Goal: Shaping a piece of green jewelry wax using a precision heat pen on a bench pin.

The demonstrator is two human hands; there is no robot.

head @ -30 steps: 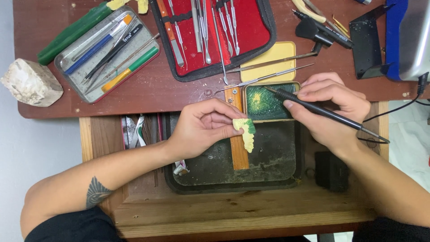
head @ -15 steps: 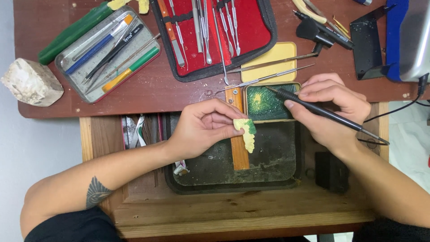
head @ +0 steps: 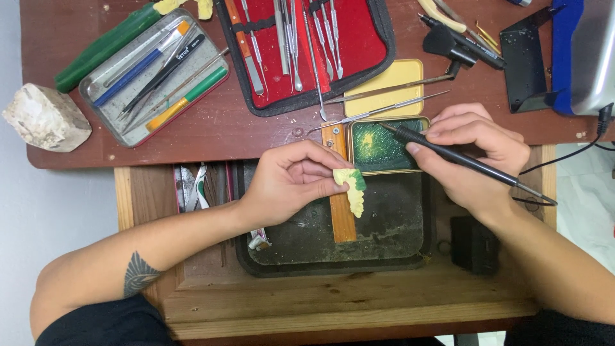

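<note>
My left hand (head: 291,182) pinches a small pale yellow carved piece with a green patch (head: 353,188) over a wooden peg (head: 339,192) that juts above a dark tray (head: 384,224). My right hand (head: 471,154) grips a black corded pen tool (head: 458,157) like a pencil. Its tip rests over a small tin of green wax (head: 378,146), just right of the carved piece.
A red-lined case of metal hand tools (head: 301,45) lies open at the top. Left of it sit a metal tray of pens and brushes (head: 150,74), a green stick (head: 102,48) and a pale stone (head: 45,118). A yellow tin lid (head: 387,86) and blue-black device (head: 564,54) lie right.
Almost nothing moves: the pen tip shifts very slightly over the green tin and the carved piece stays pinched in the left hand.
</note>
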